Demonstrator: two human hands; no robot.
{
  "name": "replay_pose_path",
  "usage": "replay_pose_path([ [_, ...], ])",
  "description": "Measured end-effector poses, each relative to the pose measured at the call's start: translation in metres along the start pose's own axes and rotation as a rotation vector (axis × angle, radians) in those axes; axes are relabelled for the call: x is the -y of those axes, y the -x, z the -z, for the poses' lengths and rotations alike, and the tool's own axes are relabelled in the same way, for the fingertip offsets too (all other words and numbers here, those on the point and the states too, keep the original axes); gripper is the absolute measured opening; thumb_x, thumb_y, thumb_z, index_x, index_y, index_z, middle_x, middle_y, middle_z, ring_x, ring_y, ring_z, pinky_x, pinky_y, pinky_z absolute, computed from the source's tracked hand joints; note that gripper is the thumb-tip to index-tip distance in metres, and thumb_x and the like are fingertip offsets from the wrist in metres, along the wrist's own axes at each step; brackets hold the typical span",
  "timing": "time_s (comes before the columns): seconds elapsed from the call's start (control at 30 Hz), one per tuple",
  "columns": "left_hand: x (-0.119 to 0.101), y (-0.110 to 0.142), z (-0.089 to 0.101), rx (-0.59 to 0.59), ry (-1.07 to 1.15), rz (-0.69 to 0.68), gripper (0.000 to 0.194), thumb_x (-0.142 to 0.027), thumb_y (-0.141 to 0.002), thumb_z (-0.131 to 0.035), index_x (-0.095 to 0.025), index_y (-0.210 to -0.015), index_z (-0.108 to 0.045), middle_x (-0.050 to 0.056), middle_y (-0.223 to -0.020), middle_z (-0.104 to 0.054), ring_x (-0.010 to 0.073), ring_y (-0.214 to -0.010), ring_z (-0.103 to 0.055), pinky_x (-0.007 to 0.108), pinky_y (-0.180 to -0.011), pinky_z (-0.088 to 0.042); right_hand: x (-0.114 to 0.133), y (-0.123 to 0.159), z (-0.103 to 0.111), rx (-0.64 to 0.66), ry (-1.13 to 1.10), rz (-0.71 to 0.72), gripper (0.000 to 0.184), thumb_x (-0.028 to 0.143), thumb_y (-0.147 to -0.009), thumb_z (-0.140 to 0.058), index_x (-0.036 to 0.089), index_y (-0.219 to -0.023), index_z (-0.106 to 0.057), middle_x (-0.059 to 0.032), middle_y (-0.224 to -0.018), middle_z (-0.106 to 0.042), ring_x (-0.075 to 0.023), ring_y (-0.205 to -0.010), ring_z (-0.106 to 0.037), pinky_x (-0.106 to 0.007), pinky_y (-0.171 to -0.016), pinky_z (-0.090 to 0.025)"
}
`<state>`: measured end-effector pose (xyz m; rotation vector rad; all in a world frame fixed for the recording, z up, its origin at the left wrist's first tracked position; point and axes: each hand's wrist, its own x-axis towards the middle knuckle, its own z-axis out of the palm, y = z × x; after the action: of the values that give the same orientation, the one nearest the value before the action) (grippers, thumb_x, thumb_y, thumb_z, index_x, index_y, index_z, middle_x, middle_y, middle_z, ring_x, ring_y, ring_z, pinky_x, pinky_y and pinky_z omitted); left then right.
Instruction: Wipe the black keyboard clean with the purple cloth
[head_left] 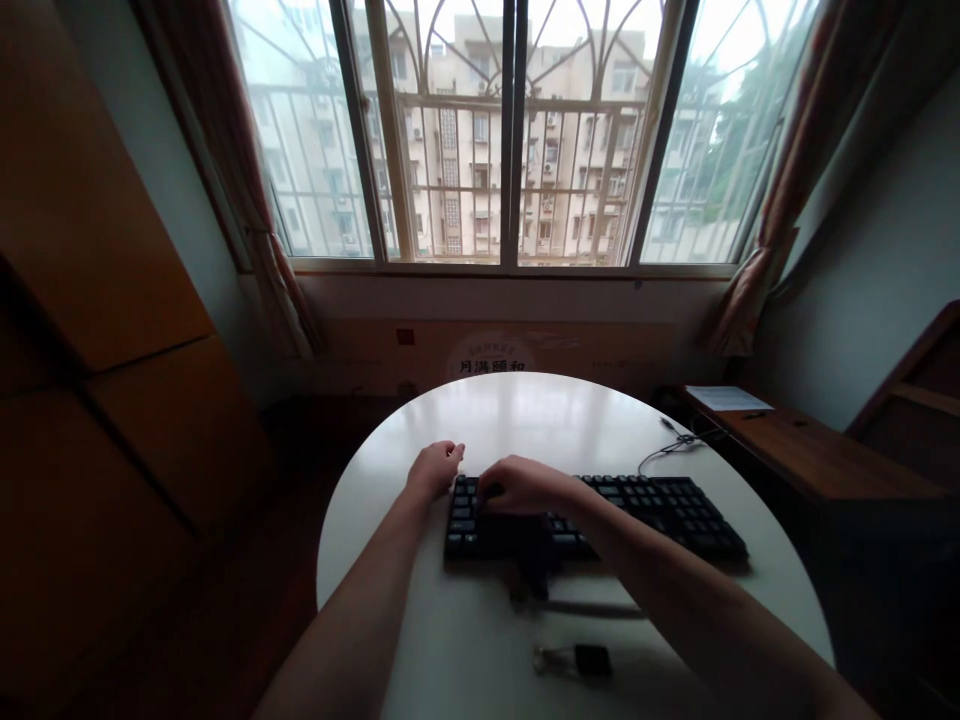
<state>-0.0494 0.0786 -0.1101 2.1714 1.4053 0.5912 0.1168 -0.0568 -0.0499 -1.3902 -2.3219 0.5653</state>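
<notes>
A black keyboard [660, 515] lies across the white round table [360, 540]. My left hand [435, 468] is closed at the keyboard's far left corner, with its fingers curled. Whether anything is inside it is hidden. Over the left part of the keys, my right hand [529, 485] bends down with its fingers pinched together. A blurred dark shape [529, 555] lies below that hand, and I cannot tell if it is held or is partly shadow. Nearer to me are a thin dark strip [589, 608] and a small black item with a metallic end [592, 660], resembling a binder clip.
A thin cable [671, 440] with a plug lies behind the keyboard's right side. To the right stands a wooden desk [840, 455] with a paper sheet [727, 398]. A large flat carton [600, 350] leans below the window; an orange-brown cabinet [82, 250] is at left.
</notes>
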Motion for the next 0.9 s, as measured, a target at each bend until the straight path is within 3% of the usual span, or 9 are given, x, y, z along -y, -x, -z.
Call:
replay_pose_path([
  [0.13, -0.003, 0.001, 0.001, -0.045, -0.030, -0.042, 0.038, -0.044, -0.091, -0.043, -0.018, -0.077, -0.068, 0.004, -0.065, -0.066, 0.0156, -0.062, -0.060, 0.024, -0.056, -0.036, -0.017, -0.012, -0.030, -0.183, 0.091, 0.006, 0.022, 0.018, -0.078, -0.060, 0.021, -0.094, -0.073, -0.0037, -0.088, -0.069, -0.0154, -0.080, -0.060, -0.025, -0.075, -0.044],
  [0.33, -0.007, 0.001, 0.001, -0.048, -0.055, -0.088, 0.037, -0.044, -0.090, -0.044, -0.019, -0.076, -0.068, 0.004, -0.067, -0.067, 0.0177, -0.065, -0.059, 0.026, -0.057, -0.035, -0.032, -0.007, -0.028, -0.474, 0.222, -0.021, 0.045, 0.020, -0.078, -0.067, 0.026, -0.122, -0.061, -0.0089, -0.117, -0.060, -0.0236, -0.106, -0.054, -0.038, -0.091, -0.042],
  [0.53, -0.009, 0.005, 0.003, 0.008, -0.059, -0.191, 0.030, -0.039, -0.086, -0.049, -0.018, -0.079, -0.069, 0.003, -0.069, -0.067, 0.0170, -0.067, -0.059, 0.025, -0.059, -0.036, -0.028, 0.004, -0.027, -0.301, 0.301, 0.207, 0.018, 0.032, -0.080, -0.069, 0.029, -0.097, -0.071, -0.0028, -0.130, -0.055, -0.0257, -0.120, -0.048, -0.043, -0.101, -0.037],
  [0.67, -0.009, 0.007, 0.002, 0.069, -0.065, -0.247, 0.028, -0.037, -0.084, -0.050, -0.017, -0.079, -0.069, 0.003, -0.073, -0.068, 0.0169, -0.069, -0.059, 0.024, -0.060, -0.036, -0.026, 0.013, -0.037, -0.281, 0.286, 0.185, 0.024, 0.032, -0.085, -0.062, 0.033, -0.107, -0.071, -0.0025, -0.133, -0.054, -0.0256, -0.122, -0.048, -0.044, -0.103, -0.038],
  [0.9, -0.011, 0.008, 0.002, 0.109, -0.109, -0.238, 0.028, -0.038, -0.084, -0.051, -0.018, -0.081, -0.071, 0.004, -0.076, -0.069, 0.0178, -0.072, -0.059, 0.024, -0.061, -0.037, -0.036, 0.020, -0.044, -0.263, 0.173, 0.142, 0.028, 0.037, -0.091, -0.055, 0.036, -0.114, -0.069, -0.0019, -0.149, -0.039, -0.0292, -0.136, -0.036, -0.050, -0.110, -0.032],
])
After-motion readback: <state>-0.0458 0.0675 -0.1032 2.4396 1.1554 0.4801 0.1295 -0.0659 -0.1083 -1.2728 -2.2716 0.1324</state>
